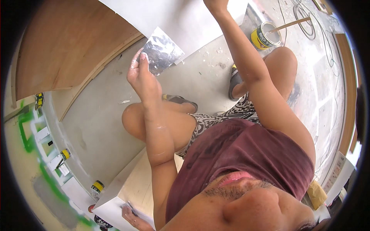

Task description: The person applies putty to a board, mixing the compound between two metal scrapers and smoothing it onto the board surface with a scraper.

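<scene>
My left hand (142, 75) is closed on one corner of a thin, square metal filler spreader (160, 50), with the thumb on its face. White smears mark the sheet and my fingers. Beyond the spreader stretches a large white panel (154, 13), and the sheet overlaps its near edge; whether they touch I cannot tell. My right hand (216, 4) reaches over the panel at the upper edge of the picture. Its fingers are cut off there, so what they hold or touch is hidden.
An open tin (265, 36) with a wooden stick stands right of the panel, with a coiled cable (308, 27) beyond. Brown plywood (73, 42) rises at left. Several small tins line the left side. Another person's hand (135, 219) holds something dark by a pale box (135, 184).
</scene>
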Demonstrator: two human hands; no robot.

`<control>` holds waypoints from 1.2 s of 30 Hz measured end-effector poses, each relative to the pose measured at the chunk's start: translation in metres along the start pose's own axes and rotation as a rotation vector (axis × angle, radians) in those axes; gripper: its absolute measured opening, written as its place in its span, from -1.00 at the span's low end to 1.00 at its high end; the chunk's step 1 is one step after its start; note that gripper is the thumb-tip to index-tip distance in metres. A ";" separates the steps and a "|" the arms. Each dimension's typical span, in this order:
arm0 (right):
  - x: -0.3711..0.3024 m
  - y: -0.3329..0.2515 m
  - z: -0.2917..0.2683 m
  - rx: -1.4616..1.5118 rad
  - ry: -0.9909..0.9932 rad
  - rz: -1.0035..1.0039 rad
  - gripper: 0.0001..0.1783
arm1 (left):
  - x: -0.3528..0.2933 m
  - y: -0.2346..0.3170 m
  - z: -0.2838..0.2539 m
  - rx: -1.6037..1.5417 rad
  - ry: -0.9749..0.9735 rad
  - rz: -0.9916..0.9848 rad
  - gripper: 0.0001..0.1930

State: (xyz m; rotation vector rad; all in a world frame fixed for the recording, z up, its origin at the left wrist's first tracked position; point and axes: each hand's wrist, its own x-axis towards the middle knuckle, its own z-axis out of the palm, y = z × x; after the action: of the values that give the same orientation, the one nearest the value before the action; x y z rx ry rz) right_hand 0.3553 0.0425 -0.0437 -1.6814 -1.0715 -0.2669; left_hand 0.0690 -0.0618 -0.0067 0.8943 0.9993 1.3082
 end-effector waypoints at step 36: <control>-0.113 -0.080 -0.099 1.093 -0.645 0.423 -0.50 | 0.037 -0.045 -0.007 -0.118 -0.167 0.029 -0.53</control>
State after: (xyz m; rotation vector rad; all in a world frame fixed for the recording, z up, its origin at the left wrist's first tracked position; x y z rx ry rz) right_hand 0.2622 -0.0990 -0.0240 -0.9123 -0.9745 1.0299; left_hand 0.0771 -0.0284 -0.0543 0.9140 0.7738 1.2810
